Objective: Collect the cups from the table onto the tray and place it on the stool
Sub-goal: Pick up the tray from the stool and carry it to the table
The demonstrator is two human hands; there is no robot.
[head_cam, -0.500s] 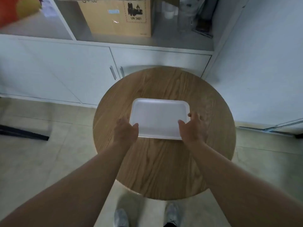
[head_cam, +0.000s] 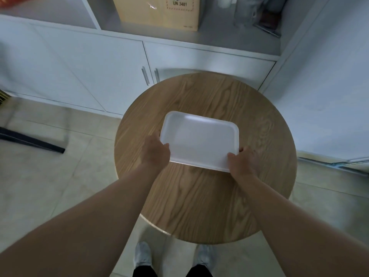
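Note:
A white rectangular tray (head_cam: 199,136) with nothing on it is over the middle of a round wooden top (head_cam: 199,206). My left hand (head_cam: 155,151) grips the tray's near left corner, thumb over the rim. My right hand (head_cam: 242,161) grips its near right corner. The tray sits skewed, its right end nearer to me. I cannot tell whether it rests on the wood or is slightly raised. No cups are in view.
White cabinet doors (head_cam: 89,72) stand just behind the round top, with a cardboard box (head_cam: 159,11) on the shelf above. A white wall panel (head_cam: 329,86) is at the right. A dark bar (head_cam: 32,140) lies on the tiled floor at left. My shoes (head_cam: 142,256) show below.
The tray has turned clockwise and both hands have closed onto its near corners. The view has shifted, so the round top now sits further right and lower.

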